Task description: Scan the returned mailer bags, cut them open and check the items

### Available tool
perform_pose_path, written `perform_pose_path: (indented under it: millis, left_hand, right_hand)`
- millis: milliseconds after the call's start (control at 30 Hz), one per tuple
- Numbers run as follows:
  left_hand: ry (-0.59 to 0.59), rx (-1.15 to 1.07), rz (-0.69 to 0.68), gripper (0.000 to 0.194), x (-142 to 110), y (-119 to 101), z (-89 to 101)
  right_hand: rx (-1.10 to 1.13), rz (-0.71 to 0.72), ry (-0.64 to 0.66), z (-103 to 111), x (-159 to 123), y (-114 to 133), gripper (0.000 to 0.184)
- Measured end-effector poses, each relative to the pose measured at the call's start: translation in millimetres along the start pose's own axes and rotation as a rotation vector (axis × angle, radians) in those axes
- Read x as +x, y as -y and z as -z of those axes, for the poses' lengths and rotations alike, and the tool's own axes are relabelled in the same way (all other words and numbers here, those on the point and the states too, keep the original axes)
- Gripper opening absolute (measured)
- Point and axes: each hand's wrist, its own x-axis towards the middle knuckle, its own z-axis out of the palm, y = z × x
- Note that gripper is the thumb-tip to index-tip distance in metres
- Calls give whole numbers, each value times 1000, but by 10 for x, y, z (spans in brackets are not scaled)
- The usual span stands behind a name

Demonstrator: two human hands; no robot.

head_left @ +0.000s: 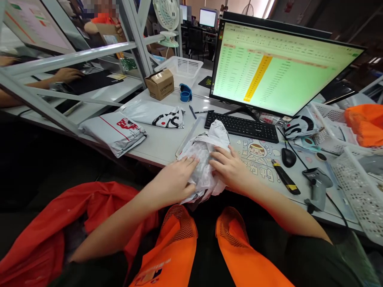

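Note:
A crumpled white plastic mailing bag (202,159) with black print lies in front of me at the desk's front edge, its lower end hanging slightly over. My left hand (176,179) rests on the bag's left side, fingers stretched out and thumb apart. On the bag's right side lies my right hand (230,167), its fingers spread and slightly bent over the plastic. Neither hand is closed round the bag. What the bag contains is hidden. Just beyond it sits a black keyboard (242,126).
Two white parcels, one red-printed (113,129) and one black-printed (155,113), lie left near a cardboard box (160,84) and blue tape dispenser (186,93). Right are a mouse (289,157), box cutter (285,177), barcode scanner (317,187) and white baskets (359,191). A monitor (278,67) stands behind.

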Motion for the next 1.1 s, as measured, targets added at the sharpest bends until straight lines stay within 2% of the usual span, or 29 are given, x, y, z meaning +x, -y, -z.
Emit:
perform_pose_path:
  millis: [100,167,267,433,533,600,633,700,767,833,900,967,1100]
  left_hand:
    - [-6,4,70,76,185,-123,-130]
    - [-64,-31,93,66,218,-51,-223]
    - [-218,-69,196,44,180,241,-379]
    - [-502,-296,445,37,227,845,-669]
    - [-568,-351,550,38,332,1009,-719]
    - [-604,-285,539,34,356,956,-650]
    - [-637,-223,486,31,347,879,-593]
    - [-672,-89,280,33,302,654,-466]
    - [-580,7,51,35,268,402,-372]
    - [-388,57,-27,30,288,213,-337]
    - [-219,96,47,40,354,143,-345]
    - [-92,78,142,63,418,187,-366]
    - [29,-85,196,107,407,388,-384]
  right_hand:
    - [29,37,-65,-57,-32,-63,10]
    - [86,82,-66,-64,-118,-108,11]
    - [154,110,-7,-66,-311,-179,16]
    - [185,107,84,-29,-526,-235,22]
    - [266,46,187,28,-421,-221,31]
    - [275,-35,264,36,-264,-205,41]
    - [244,-78,295,21,-176,-195,43]
    - [139,-145,344,-49,-16,-160,38]
    - [48,-155,400,-150,90,-103,30]
    - [1,-126,449,-246,135,-30,29]
    - [-33,-99,463,-318,135,33,30]
    - [-49,-92,466,-369,114,61,33]
    - [42,-93,423,-447,49,0,40]
